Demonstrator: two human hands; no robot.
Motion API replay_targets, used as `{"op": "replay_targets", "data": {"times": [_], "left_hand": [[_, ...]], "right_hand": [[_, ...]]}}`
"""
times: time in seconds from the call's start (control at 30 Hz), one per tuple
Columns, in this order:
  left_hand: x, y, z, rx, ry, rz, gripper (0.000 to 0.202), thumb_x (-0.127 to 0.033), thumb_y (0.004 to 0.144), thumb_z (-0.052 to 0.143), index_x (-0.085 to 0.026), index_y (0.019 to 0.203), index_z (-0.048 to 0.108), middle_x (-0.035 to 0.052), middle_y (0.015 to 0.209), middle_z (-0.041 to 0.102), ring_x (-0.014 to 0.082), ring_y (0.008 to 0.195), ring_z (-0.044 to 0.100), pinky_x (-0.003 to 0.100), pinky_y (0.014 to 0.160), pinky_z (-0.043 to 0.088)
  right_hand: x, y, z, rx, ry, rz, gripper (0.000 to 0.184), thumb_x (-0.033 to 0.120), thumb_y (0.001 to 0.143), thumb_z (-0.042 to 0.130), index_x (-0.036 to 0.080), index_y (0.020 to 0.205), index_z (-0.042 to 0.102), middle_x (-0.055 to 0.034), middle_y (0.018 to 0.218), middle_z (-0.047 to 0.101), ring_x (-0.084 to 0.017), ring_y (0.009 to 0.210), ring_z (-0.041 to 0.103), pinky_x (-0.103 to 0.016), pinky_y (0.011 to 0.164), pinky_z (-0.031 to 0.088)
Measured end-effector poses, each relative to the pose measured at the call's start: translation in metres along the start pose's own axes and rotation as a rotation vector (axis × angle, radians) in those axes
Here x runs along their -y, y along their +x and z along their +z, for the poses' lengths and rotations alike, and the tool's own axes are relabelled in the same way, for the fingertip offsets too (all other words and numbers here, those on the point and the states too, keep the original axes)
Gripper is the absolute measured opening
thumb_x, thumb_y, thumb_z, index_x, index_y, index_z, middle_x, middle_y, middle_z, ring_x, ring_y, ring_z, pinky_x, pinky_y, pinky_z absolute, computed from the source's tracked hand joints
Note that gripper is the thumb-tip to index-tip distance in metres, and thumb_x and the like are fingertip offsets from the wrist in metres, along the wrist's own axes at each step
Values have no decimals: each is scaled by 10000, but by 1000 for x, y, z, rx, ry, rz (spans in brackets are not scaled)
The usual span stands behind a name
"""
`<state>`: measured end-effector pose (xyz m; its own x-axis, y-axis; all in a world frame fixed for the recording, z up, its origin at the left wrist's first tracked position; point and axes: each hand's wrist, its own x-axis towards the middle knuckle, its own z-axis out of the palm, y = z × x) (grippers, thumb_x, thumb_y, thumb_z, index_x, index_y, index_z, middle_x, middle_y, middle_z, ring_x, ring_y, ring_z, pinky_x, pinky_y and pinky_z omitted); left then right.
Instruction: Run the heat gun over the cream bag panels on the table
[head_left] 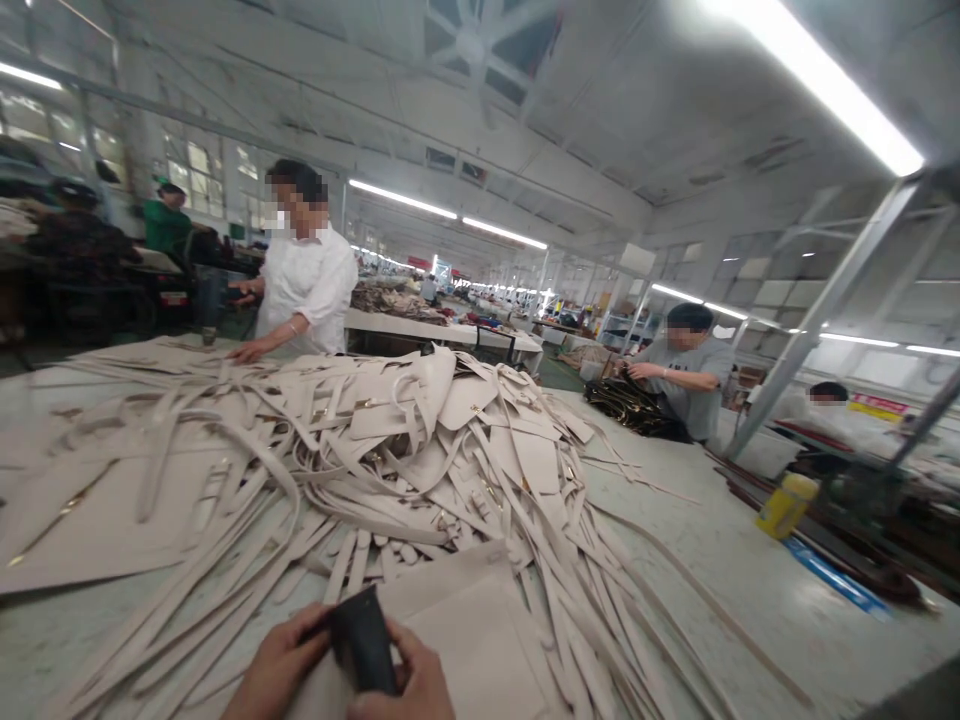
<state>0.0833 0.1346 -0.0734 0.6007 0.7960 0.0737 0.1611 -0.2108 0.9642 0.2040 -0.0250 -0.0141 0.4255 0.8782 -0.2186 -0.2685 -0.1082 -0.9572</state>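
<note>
The left hand point(279, 662) and the right hand point(415, 672) both grasp a black block point(361, 640), their fingers wrapped about its two sides. The block tilts between them; the right fingers cover part of its lower end, and some left fingertips are hidden behind it. Both wrists are cut off by the bottom edge. A pale patch shows between the palms, too blurred to tell whether it is held.

Just right of the fingers, a beige panel point(469, 635) lies on the surface point(750, 575), its lower part out of view. Beyond the fingers rises a heap of beige straps and flaps point(517, 440), so tangled that single pieces are hard to follow. Far right of the fingers are a yellow container point(786, 505), its label unreadable, and a blue packet point(836, 578).

Well beyond the fingers, a person in white point(311, 285) is partly hidden by the heap; farther right, a person in grey point(697, 385) handles dark pieces point(634, 402).
</note>
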Motion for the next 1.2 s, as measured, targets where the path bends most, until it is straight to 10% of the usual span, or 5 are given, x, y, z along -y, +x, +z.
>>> {"op": "replay_targets", "data": {"times": [0.37,0.6,0.87,1.2], "left_hand": [[-25,-26,20,-105,-124,-13,351,-233,670,494,-142,969,654,38,898,681,216,879,588,305,826,425],[-24,-27,23,-156,-46,-10,312,-229,699,462,-122,919,655,49,854,683,210,873,588,316,827,420],[-25,-29,28,-122,124,-19,230,-279,725,491,-155,842,645,26,824,654,181,831,558,261,767,393],[-24,-25,33,-146,392,-21,239,-242,765,438,-166,539,451,-23,578,456,122,611,447,233,592,290]], "right_hand": [[31,-7,-41,67,-56,12,796,384,658,627,127,1297,227,55,484,549,-117,323,490,-215,298,429],[-1,-31,-42,223,-36,77,871,428,528,719,82,1234,343,24,500,577,-126,340,510,-222,337,423],[36,-17,-36,164,-128,47,644,312,699,612,161,1251,317,45,556,553,-110,369,508,-211,328,437],[56,-34,-81,484,-288,456,563,244,679,549,174,1217,396,22,558,583,-112,342,536,-156,297,406]]}}
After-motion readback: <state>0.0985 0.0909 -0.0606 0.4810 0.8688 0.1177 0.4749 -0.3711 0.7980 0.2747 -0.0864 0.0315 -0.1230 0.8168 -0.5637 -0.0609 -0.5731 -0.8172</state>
